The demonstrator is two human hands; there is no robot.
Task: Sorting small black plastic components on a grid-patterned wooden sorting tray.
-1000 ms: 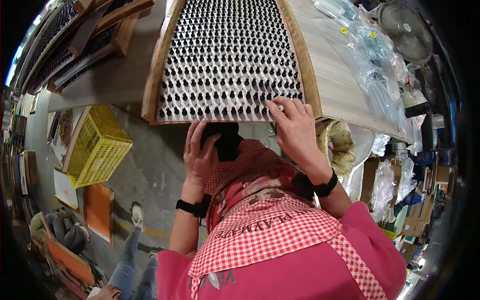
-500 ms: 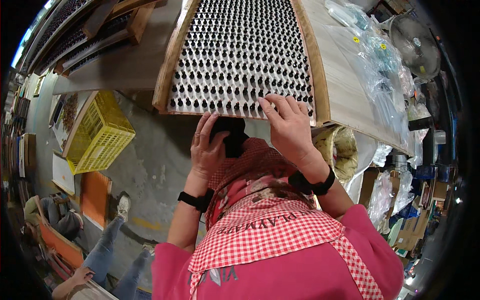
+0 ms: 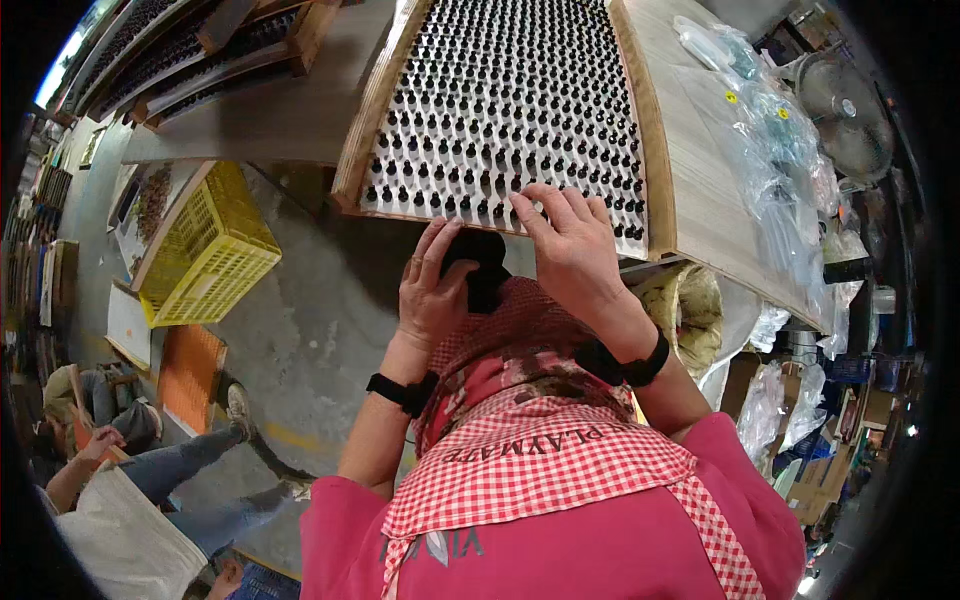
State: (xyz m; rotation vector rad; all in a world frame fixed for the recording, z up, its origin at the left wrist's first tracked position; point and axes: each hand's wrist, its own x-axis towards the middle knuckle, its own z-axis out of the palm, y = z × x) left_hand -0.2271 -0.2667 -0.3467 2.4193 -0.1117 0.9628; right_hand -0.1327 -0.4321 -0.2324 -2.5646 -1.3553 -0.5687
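Note:
A long tray with wooden side rails (image 3: 655, 150) stretches away from me, its white surface set with rows of small black knobbed pieces (image 3: 486, 132). Over its near edge, right of the middle, is my right hand (image 3: 580, 245). Its thumb and forefinger are pinched together beside the nearest row; whatever is between the tips is too small to make out. My left hand (image 3: 432, 285) is at the same edge, further left. Its fingers are stretched out, tips at the rim, with the thumb apart and nothing visibly held.
More wooden trays of black pieces (image 3: 215, 60) stand at the far left. A yellow crate (image 3: 215, 245) is below them. Clear plastic bags (image 3: 765, 150) and a fan (image 3: 845, 115) line the right side. Another person (image 3: 130, 520) sits at the lower left near an orange panel (image 3: 192, 375).
The view has shifted, so the tray appears further right. My right hand stays pinched at the near row, and my left stays at the edge. The other person has leaned further into view.

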